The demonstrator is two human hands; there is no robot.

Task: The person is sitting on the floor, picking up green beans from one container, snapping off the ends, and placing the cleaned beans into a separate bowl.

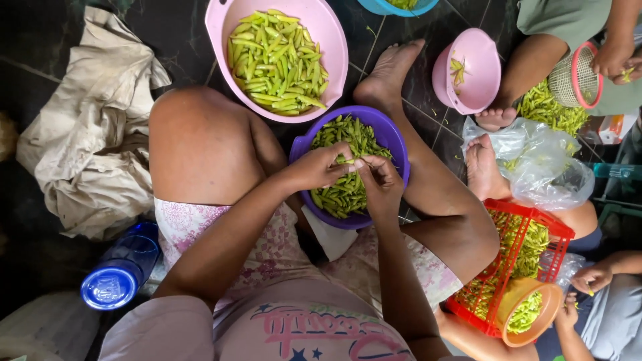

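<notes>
I sit on the floor with a purple bowl (394,137) of green pea pods (341,194) between my legs. My left hand (319,167) and my right hand (378,182) meet over the bowl, fingertips pinching one pod (349,162) between them. Beyond the purple bowl stands a large pink bowl (331,37) filled with lighter green pods (275,60).
A blue bottle (120,271) lies by my left hip, a crumpled beige cloth (90,134) further left. To the right are a small pink bowl (478,80), a plastic bag (542,164), a red basket (562,234) of pods, an orange bowl (545,311), and other people's feet and hands.
</notes>
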